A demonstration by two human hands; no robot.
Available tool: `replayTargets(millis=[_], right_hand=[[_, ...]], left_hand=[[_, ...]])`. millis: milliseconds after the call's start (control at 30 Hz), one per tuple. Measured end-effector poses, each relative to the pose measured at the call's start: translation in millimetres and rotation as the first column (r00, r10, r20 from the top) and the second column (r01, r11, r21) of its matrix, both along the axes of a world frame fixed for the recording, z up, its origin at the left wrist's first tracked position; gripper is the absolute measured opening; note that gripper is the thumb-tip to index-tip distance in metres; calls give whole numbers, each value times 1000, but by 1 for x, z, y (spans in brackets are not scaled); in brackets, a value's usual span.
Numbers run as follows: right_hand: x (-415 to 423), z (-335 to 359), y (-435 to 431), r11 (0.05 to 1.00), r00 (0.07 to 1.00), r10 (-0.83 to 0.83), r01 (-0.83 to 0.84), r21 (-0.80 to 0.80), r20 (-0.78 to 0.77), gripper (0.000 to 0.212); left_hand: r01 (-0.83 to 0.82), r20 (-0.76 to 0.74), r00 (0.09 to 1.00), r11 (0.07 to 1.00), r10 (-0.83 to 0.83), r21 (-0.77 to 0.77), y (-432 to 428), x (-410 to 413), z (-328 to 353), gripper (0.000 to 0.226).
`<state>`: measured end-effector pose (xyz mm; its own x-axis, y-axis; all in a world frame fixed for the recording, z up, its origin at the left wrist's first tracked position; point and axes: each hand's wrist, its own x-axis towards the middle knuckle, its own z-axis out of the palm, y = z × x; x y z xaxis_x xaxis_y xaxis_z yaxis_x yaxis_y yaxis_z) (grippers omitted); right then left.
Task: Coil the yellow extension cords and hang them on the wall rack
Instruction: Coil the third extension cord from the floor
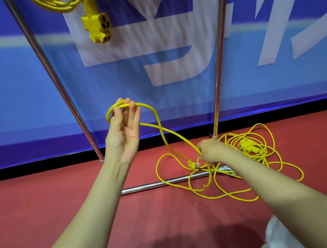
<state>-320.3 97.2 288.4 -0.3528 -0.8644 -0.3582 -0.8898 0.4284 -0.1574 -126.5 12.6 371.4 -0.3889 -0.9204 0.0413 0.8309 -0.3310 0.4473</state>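
Head view: you face the rack (pixel 221 38) from low down, both arms reaching out over the red floor (pixel 176 230).
Left hand (pixel 123 128): raised, palm toward you, fingers straight and slightly spread. The first loop of the loose cord (pixel 157 117) drapes over the fingertips without being gripped.
Right hand (pixel 211 151): low and to the right, fingers curled round a strand of that cord just above the floor.
Plug (pixel 192 164): hangs on the short end below the loop, just left of your right hand.
Socket block (pixel 247 146): lies in the tangle on the floor to the right, where the strands cross the base bar (pixel 157 184).
Hung coils (pixel 64 4): already on the rack, far and high.
Step in hand: likely the start of the coil on this cord.
Doing it well: close your left thumb over the loop so it cannot slip off. Feed the cord with your right hand in even lengths, and give each a slight roll so it lies flat beside the last.
Watch for: strands snagging under the base bar, so lift slack free before you pull.
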Motion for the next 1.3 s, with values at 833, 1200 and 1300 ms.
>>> replayTargets(millis=[833,1200,1300], right_hand=[[30,25,-5,880,751,33,291,-375,660,10],[-34,57,8,337,-290,219,919,207,932,39],[-47,46,2,302,-501,201,849,433,842,28]], left_hand=[[44,670,742,999,-11,-32,2,-8,-15,18],[289,764,570,944,-303,158,-5,4,-8,25],[316,875,423,943,-235,101,-14,12,-14,26]])
